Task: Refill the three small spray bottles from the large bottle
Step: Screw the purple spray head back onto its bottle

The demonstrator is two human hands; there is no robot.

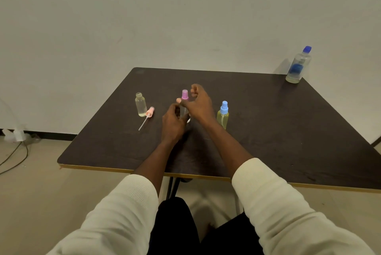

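Note:
A small clear spray bottle with a purple cap (185, 95) stands at the middle of the dark table (268, 131). My left hand (174, 123) grips its body. My right hand (199, 103) is at its top, thumb against the purple sprayer, fingers partly curled. To the left stands an uncapped small clear bottle (140, 104) with a little liquid; its pink sprayer head with tube (148, 115) lies beside it. On the right a yellowish small bottle with a blue sprayer (223, 115) stands upright. The large clear bottle with a blue cap (299, 66) stands at the far right corner.
A white wall rises behind the table. On the floor at the left lie cables and a white power adapter (18, 135). The table's near edge (144, 170) has a light trim, and my knees are under it.

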